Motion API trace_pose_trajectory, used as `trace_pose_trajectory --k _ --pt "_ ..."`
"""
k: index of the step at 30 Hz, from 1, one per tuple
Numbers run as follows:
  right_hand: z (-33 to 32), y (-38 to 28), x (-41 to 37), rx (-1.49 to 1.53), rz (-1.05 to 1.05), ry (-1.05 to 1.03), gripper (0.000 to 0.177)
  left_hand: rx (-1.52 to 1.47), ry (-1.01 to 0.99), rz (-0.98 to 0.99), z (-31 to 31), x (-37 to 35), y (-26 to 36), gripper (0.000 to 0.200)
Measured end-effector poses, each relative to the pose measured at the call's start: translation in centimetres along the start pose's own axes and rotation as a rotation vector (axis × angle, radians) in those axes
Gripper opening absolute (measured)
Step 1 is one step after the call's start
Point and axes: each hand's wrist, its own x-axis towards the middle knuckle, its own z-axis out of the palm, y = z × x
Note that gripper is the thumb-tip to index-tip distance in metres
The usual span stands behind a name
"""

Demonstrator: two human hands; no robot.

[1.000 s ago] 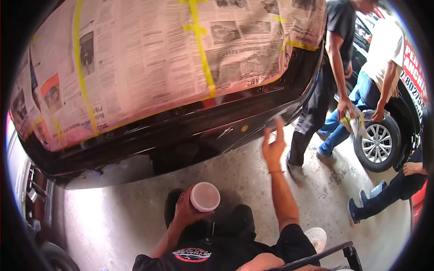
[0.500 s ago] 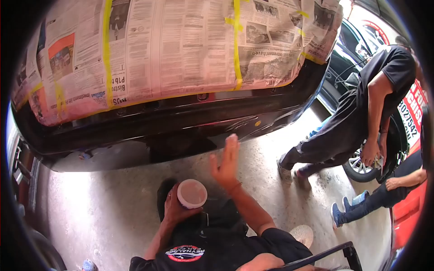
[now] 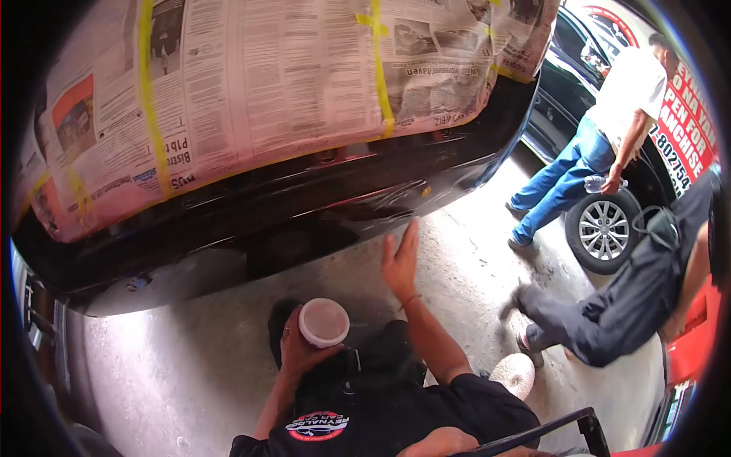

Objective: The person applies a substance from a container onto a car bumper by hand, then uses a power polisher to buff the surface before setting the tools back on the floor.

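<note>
Bright daylight glares off the concrete floor point(image 3: 175, 365), while fisheye distortion bends and darkens the frame's edges.

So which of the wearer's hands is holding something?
The left hand, gripping a round white plastic tub; the right hand is empty, open flat by the glossy black car bumper.

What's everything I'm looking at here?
car: one, black, across the top
newspaper: several sheets, pinkish, covering the car
tape: several strips, yellow, on the newspaper
second car: one, black, upper right
wheel: one, silver, on the second car
person in white: one, white shirt, blue jeans, by the wheel
bottle: one, clear, in that person's hand
person in dark: one, dark clothes, bent over, right
pad: one, white, floor, lower right
floor: grey, bottom
cup: one, white lid, in left hand
left hand: one, gripping the cup
right hand: one, open, raised by the car
</note>
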Motion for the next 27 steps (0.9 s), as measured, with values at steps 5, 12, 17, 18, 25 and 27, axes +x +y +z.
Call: trace_pose_trajectory --k 5,12,17,18,25,27 --pt "0.8 0.1 -1.9 -0.236 -0.182 -0.098 0.076 0.081 -0.020 0.089 0.6 0.0 -0.6 0.116" --pt "-5.5 2.9 -1.7 -0.123 0.091 -0.103 0.074 -0.015 -0.035 0.118 2.2 0.7 -1.4 0.116" --pt "-9.7 7.6 5.5 -0.120 0.024 0.163 0.074 -0.037 -0.039 0.123 2.8 1.0 0.0 0.116" --pt "-10.5 8.3 7.0 -0.050 0.026 0.228 0.074 0.012 -0.005 0.105 2.7 1.1 0.7 0.115" --pt "-13.9 15.9 17.6 -0.325 0.082 0.393 0.070 0.093 -0.057 0.152 2.8 2.6 5.4 0.115" --pt "-14.5 14.9 18.8 -0.211 0.127 0.235 0.068 0.109 -0.058 0.142 2.8 2.5 6.7 0.115"
